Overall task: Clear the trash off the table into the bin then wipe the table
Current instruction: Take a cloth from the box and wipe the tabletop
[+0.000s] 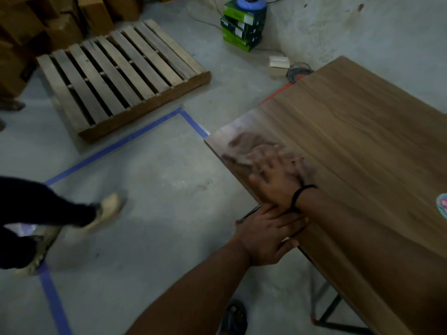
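1. Works at the near left corner of the table (pixel 350 141), a wood-grain top running far and right toward the wall.
2. Lays the right hand (pixel 275 182) flat on the top just inside the left edge, fingers straight, spread and blurred. Grips nothing that shows; no cloth visible under the palm.
3. Sets the left hand (pixel 263 238) against the table's left edge, just near of the right wrist, fingers straight and close together, holding nothing visible.
4. Reads as the clearing step: probably brushing small bits toward the edge with one palm and catching them with the other. Cannot make out any crumbs.
5. Leaves a teal-and-pink thing (pixel 443 204) on the table at the right, cut off; trash or not, cannot tell.
6. Shows no bin and no wiping cloth. Calls next for keeping the catching palm level, finding the bin, then fetching a cloth.
7. Passes, on the floor to the left, a wooden pallet (pixel 121 78), blue tape (pixel 116 146) and another person's shoe (pixel 108 207).
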{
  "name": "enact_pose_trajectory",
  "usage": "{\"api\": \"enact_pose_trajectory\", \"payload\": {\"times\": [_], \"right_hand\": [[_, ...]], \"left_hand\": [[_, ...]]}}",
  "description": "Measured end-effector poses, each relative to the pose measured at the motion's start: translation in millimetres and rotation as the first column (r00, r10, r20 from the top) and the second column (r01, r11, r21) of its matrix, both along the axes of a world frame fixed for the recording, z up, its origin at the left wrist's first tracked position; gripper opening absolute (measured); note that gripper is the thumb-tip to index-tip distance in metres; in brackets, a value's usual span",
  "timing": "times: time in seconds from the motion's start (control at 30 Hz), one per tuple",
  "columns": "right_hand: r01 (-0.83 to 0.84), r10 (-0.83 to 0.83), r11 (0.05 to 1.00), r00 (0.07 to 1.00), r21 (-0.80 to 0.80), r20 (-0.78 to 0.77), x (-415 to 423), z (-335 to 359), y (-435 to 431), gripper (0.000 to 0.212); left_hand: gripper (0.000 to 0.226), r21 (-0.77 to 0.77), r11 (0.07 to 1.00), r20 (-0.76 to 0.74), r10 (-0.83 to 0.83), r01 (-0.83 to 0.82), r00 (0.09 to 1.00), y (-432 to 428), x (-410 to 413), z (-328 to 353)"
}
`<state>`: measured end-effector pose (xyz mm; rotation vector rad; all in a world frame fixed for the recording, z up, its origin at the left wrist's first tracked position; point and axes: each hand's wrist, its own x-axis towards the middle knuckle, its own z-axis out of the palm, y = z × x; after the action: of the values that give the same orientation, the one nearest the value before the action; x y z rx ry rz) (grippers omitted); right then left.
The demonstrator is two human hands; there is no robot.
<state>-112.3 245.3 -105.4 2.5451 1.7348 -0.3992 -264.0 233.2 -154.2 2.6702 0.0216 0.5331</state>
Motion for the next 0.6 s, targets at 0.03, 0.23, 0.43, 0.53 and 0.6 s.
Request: {"api": "enact_pose_trajectory", "payload": {"times": [0.03,0.23,0.43,0.53,0.6], "right_hand": [[0.126,-0.126,0.992,0.992,-0.01,0.0,16.8,-0.5,1.2,0.072],[0.087,-0.086,0.996,0.996,-0.031,0.015,-37.2,-11.9,15.4,0.081],[-0.093,0.093,0.995,0.996,-0.033,-0.002,-40.7,10.9,41.6,0.061],[0.077,-0.079,0.996,0.996,-0.049,-0.034,4.4,8.1,73.1,0.062],[0.253,-0.253,0.967,0.967,-0.045,-0.017,30.2,11.4,86.9,0.063]], "left_hand": [[0.047,0.01,1.0,-0.007,-0.002,0.002,1.0,0.8,0.5,0.3],[0.033,-0.044,0.999,0.02,-0.006,0.007,1.0,-1.8,-2.3,1.8],[0.033,-0.047,0.998,0.021,0.048,-0.047,0.999,-3.1,-3.7,5.2],[0.032,0.028,0.998,0.02,0.058,-0.058,0.998,-4.4,-1.4,2.7],[0.034,0.031,0.998,0.018,0.055,-0.056,0.998,-4.7,-1.1,2.5]]}}
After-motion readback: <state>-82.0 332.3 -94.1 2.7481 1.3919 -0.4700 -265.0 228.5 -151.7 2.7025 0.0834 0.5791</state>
